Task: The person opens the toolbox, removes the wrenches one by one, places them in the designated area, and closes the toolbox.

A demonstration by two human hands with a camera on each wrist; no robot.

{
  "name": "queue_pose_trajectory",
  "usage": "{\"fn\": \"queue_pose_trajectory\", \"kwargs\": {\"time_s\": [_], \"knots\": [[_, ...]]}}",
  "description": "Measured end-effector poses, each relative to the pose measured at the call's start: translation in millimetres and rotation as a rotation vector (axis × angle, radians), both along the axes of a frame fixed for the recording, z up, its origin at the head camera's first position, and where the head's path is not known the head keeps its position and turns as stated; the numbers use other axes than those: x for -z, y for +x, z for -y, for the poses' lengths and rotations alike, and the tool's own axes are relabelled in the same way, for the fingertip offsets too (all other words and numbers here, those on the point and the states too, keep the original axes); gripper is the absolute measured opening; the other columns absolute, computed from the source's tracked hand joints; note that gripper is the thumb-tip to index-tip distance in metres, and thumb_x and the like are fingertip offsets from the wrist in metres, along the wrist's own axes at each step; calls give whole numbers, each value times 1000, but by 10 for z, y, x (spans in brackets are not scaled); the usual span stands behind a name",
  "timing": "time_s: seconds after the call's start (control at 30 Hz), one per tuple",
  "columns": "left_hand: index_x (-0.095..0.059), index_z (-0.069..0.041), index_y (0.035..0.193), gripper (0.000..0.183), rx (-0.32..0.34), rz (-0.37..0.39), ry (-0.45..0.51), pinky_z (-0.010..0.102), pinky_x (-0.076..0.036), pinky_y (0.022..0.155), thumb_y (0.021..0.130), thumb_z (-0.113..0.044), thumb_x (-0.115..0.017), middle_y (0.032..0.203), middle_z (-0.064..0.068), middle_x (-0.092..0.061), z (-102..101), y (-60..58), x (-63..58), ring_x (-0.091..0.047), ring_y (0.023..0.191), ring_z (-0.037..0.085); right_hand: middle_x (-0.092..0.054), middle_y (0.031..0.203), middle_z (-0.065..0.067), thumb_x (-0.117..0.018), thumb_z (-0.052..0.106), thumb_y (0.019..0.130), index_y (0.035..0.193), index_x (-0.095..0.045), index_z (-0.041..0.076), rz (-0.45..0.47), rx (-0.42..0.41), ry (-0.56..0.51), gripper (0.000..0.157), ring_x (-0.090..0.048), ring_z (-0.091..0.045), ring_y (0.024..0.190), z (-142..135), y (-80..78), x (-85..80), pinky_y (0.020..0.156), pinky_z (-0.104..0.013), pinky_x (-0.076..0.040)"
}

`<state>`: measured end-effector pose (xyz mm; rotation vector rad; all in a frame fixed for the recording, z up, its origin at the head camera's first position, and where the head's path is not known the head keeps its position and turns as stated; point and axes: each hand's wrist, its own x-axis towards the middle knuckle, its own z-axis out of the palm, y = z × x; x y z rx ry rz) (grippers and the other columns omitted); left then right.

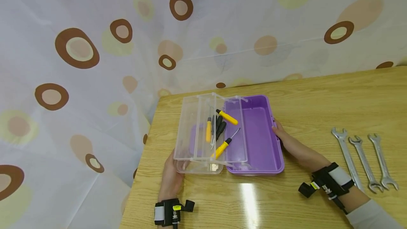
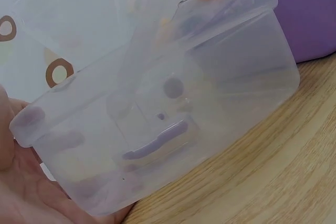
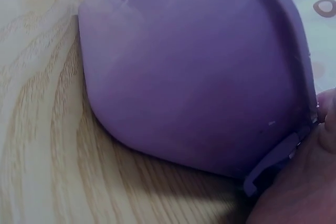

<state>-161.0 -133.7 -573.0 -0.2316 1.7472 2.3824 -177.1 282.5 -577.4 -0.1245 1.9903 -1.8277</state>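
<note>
A toolbox stands spread apart on the table, with a purple base point(image 1: 260, 144) on the right and a clear plastic lid point(image 1: 200, 168) on the left. Clear trays point(image 1: 187, 126) on hinged arms stretch over both and carry yellow-handled screwdrivers point(image 1: 222, 148) and several black-handled screwdrivers point(image 1: 220, 129). My left hand point(image 1: 171, 176) holds the lid by its outer left end; in the left wrist view its fingers point(image 2: 37, 187) reach beneath the lid. My right hand point(image 1: 286, 139) grips the base's right wall, beside a purple latch point(image 3: 270, 163) in the right wrist view.
To the right, three open-ended wrenches point(image 1: 365, 163) lie side by side on the wooden table point(image 1: 305, 105), near my right forearm. A patterned curtain point(image 1: 203, 31) hangs along the table's back and left edges. Each wrist wears a strapped camera.
</note>
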Motion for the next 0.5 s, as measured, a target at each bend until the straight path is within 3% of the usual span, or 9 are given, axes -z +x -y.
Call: {"fn": "queue_pose_trajectory", "kwargs": {"time_s": [0.13, 0.4, 0.5], "knots": [[-66, -12, 135, 42, -12, 12, 9, 29, -54, 96, 113, -42, -46, 126, 2, -68, 5, -2, -6, -63, 117, 14, 30, 170, -14, -17, 50, 114, 164, 24, 22, 24, 10, 11, 70, 31, -41, 153, 81, 64, -207, 117, -73, 17], [-68, -12, 134, 42, -22, 17, 7, 27, -55, 90, 113, -42, -46, 121, 0, -70, -2, 0, -17, -65, 109, 12, 24, 173, -12, -23, 53, 114, 167, 15, 17, 19, 12, -135, 74, 26, -37, 155, 33, 43, -164, 122, -64, 16], [-66, -11, 137, 45, -31, 15, -5, 27, -55, 90, 113, -42, -46, 123, 2, -69, -15, -11, -33, -64, 110, 13, 20, 174, -12, -24, 54, 114, 168, 12, 19, 31, 11, -142, 74, 23, -36, 157, 14, 39, -173, 124, -62, 14]]}}
